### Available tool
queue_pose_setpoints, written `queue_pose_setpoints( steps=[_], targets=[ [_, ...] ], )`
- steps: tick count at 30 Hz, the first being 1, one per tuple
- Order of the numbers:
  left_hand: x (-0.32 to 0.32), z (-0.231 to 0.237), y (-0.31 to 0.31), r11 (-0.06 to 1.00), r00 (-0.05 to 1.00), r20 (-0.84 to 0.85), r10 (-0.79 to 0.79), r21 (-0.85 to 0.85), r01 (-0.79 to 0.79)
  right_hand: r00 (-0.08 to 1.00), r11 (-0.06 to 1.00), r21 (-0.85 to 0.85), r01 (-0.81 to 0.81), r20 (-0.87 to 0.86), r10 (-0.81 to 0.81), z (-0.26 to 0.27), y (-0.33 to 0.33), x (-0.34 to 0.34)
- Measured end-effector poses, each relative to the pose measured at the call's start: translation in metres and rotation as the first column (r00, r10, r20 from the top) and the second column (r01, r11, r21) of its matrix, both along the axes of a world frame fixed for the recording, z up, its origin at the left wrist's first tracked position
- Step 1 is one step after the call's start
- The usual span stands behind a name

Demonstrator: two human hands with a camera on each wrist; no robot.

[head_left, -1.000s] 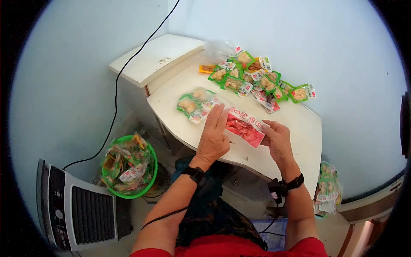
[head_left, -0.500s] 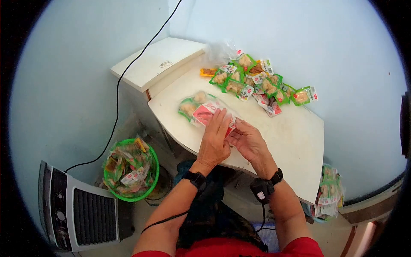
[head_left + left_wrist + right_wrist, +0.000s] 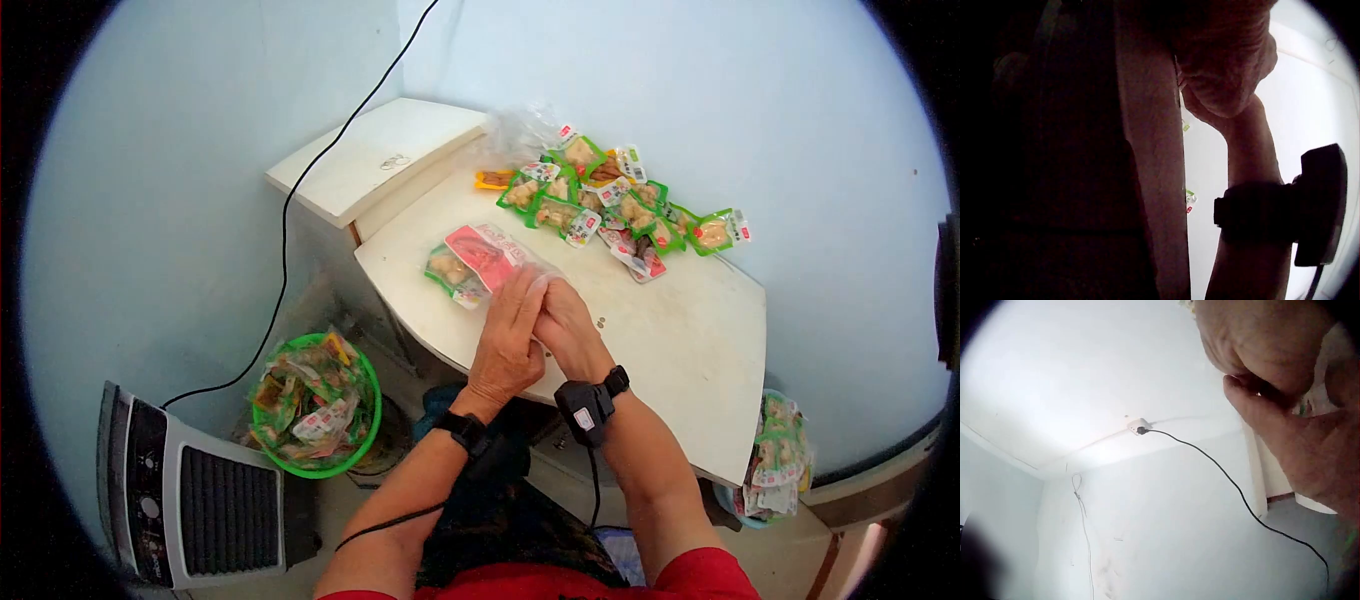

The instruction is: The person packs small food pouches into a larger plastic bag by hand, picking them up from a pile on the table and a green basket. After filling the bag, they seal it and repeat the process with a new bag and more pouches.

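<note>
On the table, a clear plastic bag (image 3: 535, 268) has its mouth toward my hands. Inside it, a red-and-white food packet (image 3: 480, 258) lies slanted over a green-edged packet (image 3: 449, 266). My left hand (image 3: 508, 345) holds the bag near its mouth, its long fingers lying over the film. Close against it, my right hand (image 3: 572, 325) is at the bag's mouth, fingers mostly hidden behind the left ones; I cannot tell what they grip. The left wrist view is mostly dark, while the right wrist view shows both hands overlapping, the right thumb (image 3: 1247, 403) near the left palm.
A pile of green-edged food packets (image 3: 560, 215) lies at the back of the white table (image 3: 690, 360). A green basket (image 3: 375, 405) of packets stands lower left, beside a grey appliance (image 3: 225, 510). Another filled container (image 3: 775, 455) stands right. A black cable (image 3: 286, 235) hangs left.
The red packet has slid up and left, deeper into the bag over the green-edged one. My right hand followed it leftward and now meets the left hand, which has stayed at the bag.
</note>
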State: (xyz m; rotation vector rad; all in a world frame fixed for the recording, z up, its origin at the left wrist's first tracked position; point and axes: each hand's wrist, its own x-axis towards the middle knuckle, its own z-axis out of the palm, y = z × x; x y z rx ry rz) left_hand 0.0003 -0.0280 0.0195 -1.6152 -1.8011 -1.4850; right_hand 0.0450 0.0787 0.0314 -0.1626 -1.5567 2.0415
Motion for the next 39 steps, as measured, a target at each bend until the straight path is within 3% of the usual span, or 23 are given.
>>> queue_pose_setpoints(
  steps=[2, 3, 6, 8, 9, 11, 13, 15, 17, 19, 21, 23, 24, 26, 27, 28, 33, 39],
  targets=[
    [-0.001, -0.002, 0.001, 1.0, 1.0, -0.018, 0.015, -0.001, -0.015, 0.997, 0.939, 0.336, 0.071, -0.023, -0.067, 0.002, -0.003, 0.003],
    [-0.001, -0.003, 0.002, 1.0, 0.999, -0.028, 0.021, -0.001, -0.021, 0.997, 0.942, 0.328, 0.07, -0.052, -0.056, -0.005, 0.001, -0.001],
    [-0.002, -0.004, 0.002, 1.0, 0.999, -0.033, 0.021, -0.009, -0.021, 0.986, 0.996, 0.08, -0.028, -0.159, 0.04, -0.027, 0.012, -0.02],
    [-0.003, -0.006, 0.002, 1.0, 1.0, -0.02, 0.011, -0.007, -0.011, 0.985, 1.0, 0.011, -0.014, -0.174, 0.015, -0.035, 0.013, -0.025],
    [-0.003, -0.007, 0.002, 1.0, 1.0, -0.013, 0.006, -0.006, -0.006, 0.988, 0.996, 0.064, 0.056, -0.147, -0.046, -0.016, 0.002, -0.019],
    [-0.003, -0.008, 0.002, 1.0, 1.0, -0.009, -0.003, -0.002, 0.003, 0.995, 0.991, -0.125, 0.044, -0.085, -0.055, -0.005, 0.0, -0.022],
    [-0.003, -0.008, 0.001, 1.0, 1.0, 0.004, -0.002, 0.003, 0.002, 0.996, 0.811, -0.579, -0.09, -0.056, 0.07, 0.004, 0.004, -0.03],
    [-0.003, -0.008, 0.0, 1.0, 1.0, 0.027, 0.0, 0.004, 0.0, 0.998, 0.95, -0.311, -0.02, 0.051, 0.037, 0.032, -0.011, -0.021],
    [-0.003, -0.008, 0.001, 1.0, 0.999, 0.026, 0.023, -0.012, -0.023, 0.997, 0.935, -0.354, 0.012, 0.074, 0.015, 0.033, -0.01, -0.026],
    [-0.003, -0.009, 0.003, 0.999, 0.999, 0.027, 0.032, -0.012, -0.032, 1.0, 0.735, -0.678, -0.025, -0.003, 0.031, 0.007, 0.007, -0.045],
    [-0.004, -0.01, 0.004, 1.0, 0.999, 0.033, 0.027, 0.002, -0.027, 0.999, 0.777, -0.628, 0.045, 0.05, -0.018, 0.014, 0.003, -0.041],
    [-0.003, -0.01, 0.004, 1.0, 0.999, 0.042, 0.024, 0.0, -0.024, 0.996, 0.929, -0.363, 0.076, -0.014, -0.087, 0.002, 0.005, -0.036],
    [-0.002, -0.011, 0.005, 1.0, 0.999, 0.049, 0.021, -0.002, -0.021, 0.988, 0.991, -0.096, 0.095, -0.109, -0.105, -0.025, 0.013, -0.038],
    [-0.003, -0.014, 0.005, 0.999, 0.999, 0.028, 0.031, -0.025, -0.03, 0.981, 0.982, -0.127, 0.141, -0.119, -0.156, -0.039, 0.019, -0.035],
    [-0.004, -0.015, 0.005, 0.999, 0.999, 0.017, 0.038, -0.035, -0.038, 0.982, 0.896, -0.416, 0.158, -0.028, -0.186, -0.032, 0.02, -0.034],
    [-0.004, -0.015, 0.004, 0.998, 0.999, 0.011, 0.046, -0.036, -0.045, 0.98, 0.726, -0.663, 0.182, 0.065, -0.186, -0.028, 0.021, -0.033],
    [-0.001, -0.01, 0.005, 0.998, 0.998, 0.008, 0.066, -0.019, -0.066, 0.988, 0.829, -0.538, 0.155, 0.061, -0.145, -0.04, 0.028, -0.019],
    [-0.001, -0.014, 0.004, 0.996, 0.998, 0.019, 0.065, -0.064, -0.063, 0.99, 0.859, -0.498, 0.118, 0.126, -0.062, 0.015, 0.012, 0.031]
  ],
)
